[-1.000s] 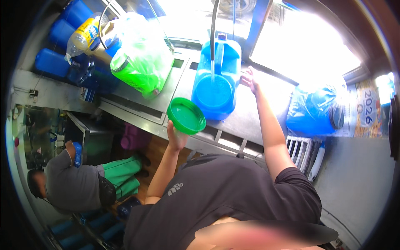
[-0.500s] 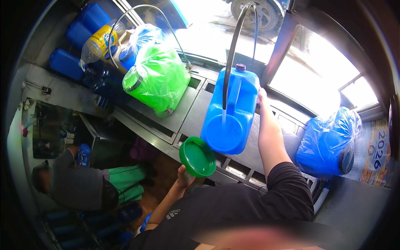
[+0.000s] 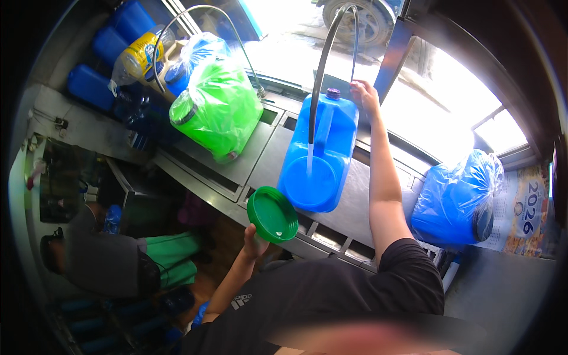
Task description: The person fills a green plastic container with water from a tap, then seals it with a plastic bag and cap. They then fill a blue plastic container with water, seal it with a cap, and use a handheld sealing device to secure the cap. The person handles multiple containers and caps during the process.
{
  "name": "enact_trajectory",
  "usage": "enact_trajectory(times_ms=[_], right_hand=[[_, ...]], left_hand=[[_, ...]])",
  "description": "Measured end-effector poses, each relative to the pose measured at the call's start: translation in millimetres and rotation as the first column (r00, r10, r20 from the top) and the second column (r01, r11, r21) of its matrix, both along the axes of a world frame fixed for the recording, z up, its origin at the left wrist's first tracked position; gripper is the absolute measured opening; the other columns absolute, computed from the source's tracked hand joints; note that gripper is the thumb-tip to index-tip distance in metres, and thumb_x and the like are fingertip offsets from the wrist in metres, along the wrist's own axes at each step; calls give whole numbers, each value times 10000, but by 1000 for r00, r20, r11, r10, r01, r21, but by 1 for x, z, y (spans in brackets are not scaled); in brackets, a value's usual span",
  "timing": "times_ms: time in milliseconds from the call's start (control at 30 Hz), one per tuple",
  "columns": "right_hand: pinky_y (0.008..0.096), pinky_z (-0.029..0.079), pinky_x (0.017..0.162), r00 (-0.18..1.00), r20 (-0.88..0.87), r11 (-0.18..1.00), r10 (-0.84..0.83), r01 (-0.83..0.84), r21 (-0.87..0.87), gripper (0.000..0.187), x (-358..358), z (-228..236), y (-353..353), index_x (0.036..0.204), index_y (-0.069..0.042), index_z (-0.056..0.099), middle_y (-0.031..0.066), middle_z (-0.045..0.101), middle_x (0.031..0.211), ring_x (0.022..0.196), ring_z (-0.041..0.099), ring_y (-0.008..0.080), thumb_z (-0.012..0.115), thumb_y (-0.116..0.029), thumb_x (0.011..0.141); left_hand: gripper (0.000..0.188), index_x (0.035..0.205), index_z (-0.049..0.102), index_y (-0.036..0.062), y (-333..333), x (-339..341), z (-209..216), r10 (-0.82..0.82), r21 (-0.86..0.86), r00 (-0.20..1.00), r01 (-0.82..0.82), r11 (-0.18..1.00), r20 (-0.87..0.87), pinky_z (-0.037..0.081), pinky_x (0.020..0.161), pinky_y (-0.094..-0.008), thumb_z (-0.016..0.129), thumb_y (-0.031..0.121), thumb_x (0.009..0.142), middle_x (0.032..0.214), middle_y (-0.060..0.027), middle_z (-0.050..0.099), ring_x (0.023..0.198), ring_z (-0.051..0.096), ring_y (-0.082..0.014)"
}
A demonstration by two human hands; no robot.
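A blue plastic water jug (image 3: 327,148) with a carry handle and a small dark cap stands on the metal counter. From the curved spout (image 3: 314,112) a stream of water runs into its wide round opening. My left hand (image 3: 255,242) grips a green screw lid (image 3: 273,215), inner side up, beside the jug's near left edge. Just beyond the jug, my right hand (image 3: 365,96) has its fingers bent at the foot of the spout. What lies between those fingers is too small to make out.
A plastic-wrapped green container (image 3: 216,112) stands left on the counter (image 3: 266,160), under another curved spout (image 3: 204,7). A wrapped blue container (image 3: 455,198) stands at the right. Blue jugs (image 3: 92,87) sit at the far left. A person (image 3: 106,254) is at lower left.
My right hand has left the jug's right side and moved away from me to the spout's foot. My left hand still holds the green lid, and water still runs.
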State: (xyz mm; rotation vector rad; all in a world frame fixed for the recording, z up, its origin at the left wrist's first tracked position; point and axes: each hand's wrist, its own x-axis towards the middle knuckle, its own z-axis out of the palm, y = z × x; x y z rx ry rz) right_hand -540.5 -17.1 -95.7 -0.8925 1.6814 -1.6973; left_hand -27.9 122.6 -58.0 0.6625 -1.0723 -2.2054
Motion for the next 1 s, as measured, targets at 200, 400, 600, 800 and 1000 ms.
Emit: enact_trajectory(times_ms=[200,400,600,800,1000], right_hand=[[334,547,819,721,-494,873,487,-397,282,474,28,82,16,1281,-118,640,117,705,1105,945,673,190,660,-409,909],[364,543,828,717,-531,890,452,-319,326,435,41,81,9,1231,-111,669,110,720,1085,937,673,202,687,-382,891],[370,535,873,815,-380,886,437,-316,340,453,41,77,2,1189,-79,666,166,699,1106,1007,669,250,726,-387,862],[363,542,874,849,-387,930,359,-292,223,485,47,70,5,1175,-37,672,171,698,1095,1015,672,268,727,-393,849],[363,545,872,838,-456,952,299,-227,207,456,46,52,1,1182,-86,689,145,712,1080,984,686,255,693,-418,869]], left_hand=[[804,1397,441,67,0,-5,-1,19,-15,1000,-19,1000,7,408,1026,-396,469,676,872,1317,-75,544,1220,520,-220],[777,1391,449,67,3,-6,-2,4,-7,1000,-4,1000,-25,386,1037,-394,450,662,890,1319,-71,538,1226,505,-214],[779,1400,443,83,-1,-5,-6,12,-38,1000,-13,999,-18,379,1047,-412,424,672,891,1340,-72,525,1245,493,-219],[794,1419,421,82,0,-7,-5,10,-28,1000,-10,1000,-12,370,1060,-416,431,671,886,1364,-74,507,1263,479,-227],[718,1363,472,66,0,-10,-1,27,-1,997,-27,1000,-68,372,1040,-386,478,621,906,1291,-62,545,1214,497,-200]])
